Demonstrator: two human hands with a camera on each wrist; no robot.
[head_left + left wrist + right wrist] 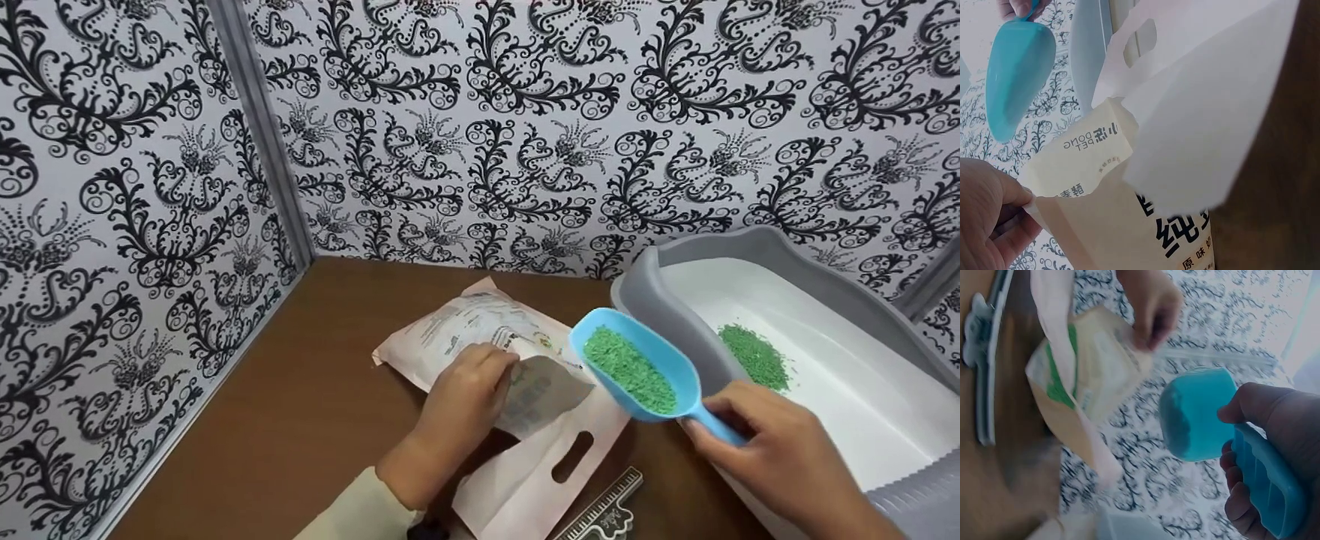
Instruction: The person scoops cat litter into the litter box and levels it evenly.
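Observation:
My right hand (780,450) grips the handle of a blue scoop (679,360), which carries green granules (634,371). It is held between the bag and the grey-and-white tray. With its thumb and fingers my left hand (469,390) pinches the torn edge of a pale pink bag (435,337) lying on the table. In the left wrist view the bag (1112,230) shows printed characters and a gaping mouth, with the left hand (994,214) at its edge. Green contents (1061,377) appear inside the bag in the right wrist view.
A grey-rimmed white tray (847,360) stands at the right, with a small pile of green granules (754,356) on its floor. A clear ruler-like clip (604,510) lies near the bag's handle flap. Patterned walls (480,135) border the brown table (300,405).

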